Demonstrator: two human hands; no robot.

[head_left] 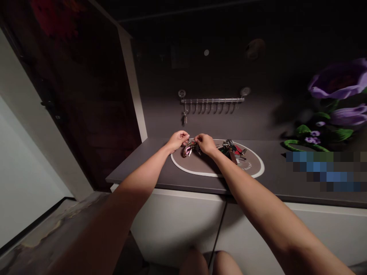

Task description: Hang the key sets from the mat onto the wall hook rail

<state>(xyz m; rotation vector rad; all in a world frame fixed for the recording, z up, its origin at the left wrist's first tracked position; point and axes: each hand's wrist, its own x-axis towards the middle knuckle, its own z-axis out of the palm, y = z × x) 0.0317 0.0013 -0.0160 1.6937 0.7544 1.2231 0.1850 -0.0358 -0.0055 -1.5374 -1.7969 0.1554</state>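
Over the left part of an oval brown mat point(197, 168) with a white rim, my two hands work close together. My left hand point(178, 141) pinches at the top of a bunch of keys point(188, 149), which has a pinkish piece on it. Beside it, my right hand point(205, 143) is closed too, its fingertips at the same bunch's right side. Dark keys hang or lie just below the right fingers; the exact grip is too small to make out. To the right, a larger pile of keys point(231, 149) with a red tag and a brown fob lies on the mat.
A clear hook rail point(212, 100) is fixed to the back wall, with a small key set point(185, 117) on its leftmost hook. Purple artificial flowers point(338, 84) stand at the right of the grey countertop point(137, 164). A dark door point(86, 95) is at left.
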